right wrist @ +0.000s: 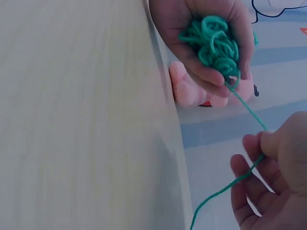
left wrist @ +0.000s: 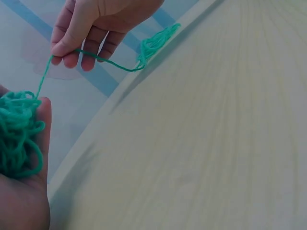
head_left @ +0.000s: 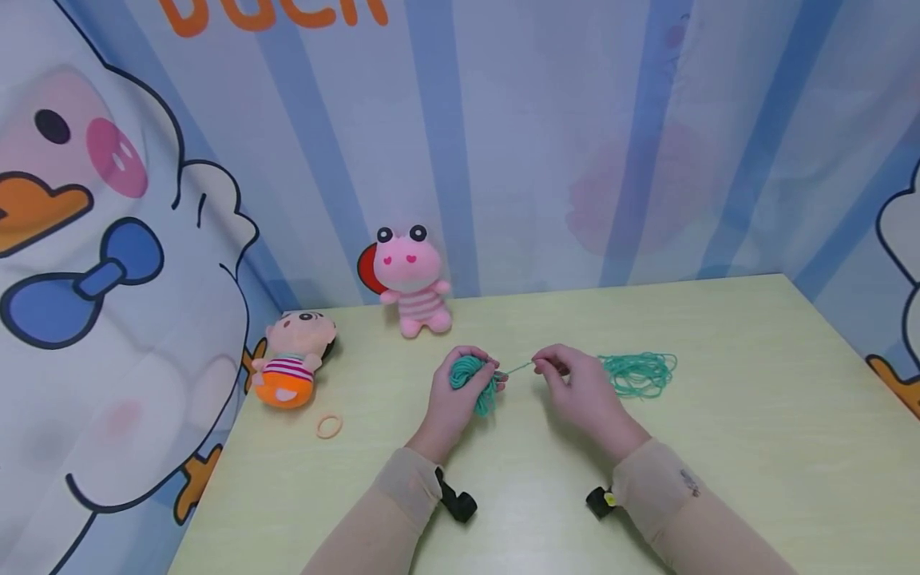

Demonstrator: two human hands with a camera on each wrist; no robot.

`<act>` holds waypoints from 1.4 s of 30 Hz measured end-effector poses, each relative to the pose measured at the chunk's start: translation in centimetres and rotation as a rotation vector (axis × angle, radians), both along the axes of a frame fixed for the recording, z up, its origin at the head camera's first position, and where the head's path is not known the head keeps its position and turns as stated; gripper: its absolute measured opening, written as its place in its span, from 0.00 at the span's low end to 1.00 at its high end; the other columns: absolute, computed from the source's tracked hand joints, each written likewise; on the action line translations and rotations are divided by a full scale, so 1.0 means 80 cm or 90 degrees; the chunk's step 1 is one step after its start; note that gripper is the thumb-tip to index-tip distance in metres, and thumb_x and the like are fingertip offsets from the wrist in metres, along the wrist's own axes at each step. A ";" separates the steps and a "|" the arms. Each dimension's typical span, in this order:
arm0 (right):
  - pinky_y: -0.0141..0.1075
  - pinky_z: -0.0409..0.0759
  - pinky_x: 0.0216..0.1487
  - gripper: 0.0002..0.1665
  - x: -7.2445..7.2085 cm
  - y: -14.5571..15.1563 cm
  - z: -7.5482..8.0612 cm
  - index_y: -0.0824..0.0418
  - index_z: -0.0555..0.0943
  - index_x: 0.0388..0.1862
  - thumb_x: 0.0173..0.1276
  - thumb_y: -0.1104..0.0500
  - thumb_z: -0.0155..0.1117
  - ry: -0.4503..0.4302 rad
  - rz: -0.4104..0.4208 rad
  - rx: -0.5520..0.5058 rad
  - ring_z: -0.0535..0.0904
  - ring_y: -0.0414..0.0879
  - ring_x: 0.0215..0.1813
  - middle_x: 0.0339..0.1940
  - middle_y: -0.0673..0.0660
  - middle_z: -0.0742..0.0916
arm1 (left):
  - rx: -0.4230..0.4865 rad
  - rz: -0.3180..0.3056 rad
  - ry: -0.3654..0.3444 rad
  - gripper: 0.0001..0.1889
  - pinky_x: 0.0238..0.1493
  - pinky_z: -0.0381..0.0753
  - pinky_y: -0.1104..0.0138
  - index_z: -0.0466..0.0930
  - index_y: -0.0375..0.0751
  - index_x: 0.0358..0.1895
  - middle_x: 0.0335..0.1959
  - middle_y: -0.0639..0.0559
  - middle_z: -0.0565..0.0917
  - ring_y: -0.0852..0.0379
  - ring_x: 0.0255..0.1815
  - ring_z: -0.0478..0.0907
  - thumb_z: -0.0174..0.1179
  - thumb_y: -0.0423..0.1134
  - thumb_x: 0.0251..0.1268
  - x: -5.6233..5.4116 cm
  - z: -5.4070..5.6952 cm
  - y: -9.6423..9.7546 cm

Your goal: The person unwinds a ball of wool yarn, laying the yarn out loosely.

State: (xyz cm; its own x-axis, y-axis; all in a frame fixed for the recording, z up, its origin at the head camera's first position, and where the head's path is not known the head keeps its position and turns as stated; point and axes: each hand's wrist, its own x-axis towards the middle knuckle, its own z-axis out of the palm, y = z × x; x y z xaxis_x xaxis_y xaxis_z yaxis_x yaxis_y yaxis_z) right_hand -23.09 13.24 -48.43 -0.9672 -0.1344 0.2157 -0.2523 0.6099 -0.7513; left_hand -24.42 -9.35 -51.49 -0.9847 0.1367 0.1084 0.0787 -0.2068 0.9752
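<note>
Only the wrist views catch the thin green yarn strand (right wrist: 247, 107) running past the R hand (head_left: 584, 391), pinching it btwn thumb & finger, L view tracing it to a loose green yarn heap (left wrist: 152, 47), while the L hand (head_left: 447, 403) curls round a thick, tangly-looped green yarn bundle (head_left: 465, 371) over the pale wood-grain surface (head_left: 525, 487).
</note>
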 end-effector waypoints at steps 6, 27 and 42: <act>0.33 0.83 0.46 0.13 0.001 0.022 0.006 0.59 0.86 0.59 0.89 0.55 0.59 0.019 -0.043 -0.042 0.86 0.51 0.51 0.50 0.58 0.94 | -0.020 -0.006 -0.005 0.09 0.44 0.95 0.64 0.78 0.38 0.55 0.56 0.31 0.88 0.54 0.38 0.90 0.66 0.33 0.81 0.000 -0.001 0.000; 0.16 0.75 0.41 0.17 0.009 0.116 0.013 0.62 0.85 0.59 0.89 0.52 0.57 0.106 -0.186 -0.064 0.77 0.22 0.42 0.48 0.60 0.94 | -0.039 0.015 -0.013 0.13 0.43 0.94 0.64 0.79 0.39 0.58 0.56 0.28 0.87 0.54 0.37 0.90 0.69 0.38 0.79 -0.001 -0.002 -0.001; 0.27 0.76 0.45 0.25 0.003 0.185 -0.005 0.62 0.83 0.65 0.91 0.46 0.49 -0.026 -0.240 -0.015 0.80 0.43 0.49 0.57 0.63 0.91 | -0.012 0.021 -0.022 0.10 0.52 0.96 0.56 0.78 0.36 0.58 0.61 0.32 0.89 0.51 0.49 0.94 0.61 0.35 0.83 -0.003 -0.001 -0.001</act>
State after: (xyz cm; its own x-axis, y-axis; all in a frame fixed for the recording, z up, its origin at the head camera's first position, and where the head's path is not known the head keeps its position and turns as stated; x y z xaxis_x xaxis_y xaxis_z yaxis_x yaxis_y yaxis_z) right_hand -22.84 28.01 -48.86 -0.9558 0.2370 0.1742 0.0174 0.6368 -0.7708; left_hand -24.65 -9.42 -51.58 -0.9918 0.1054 0.0720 0.0515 -0.1858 0.9812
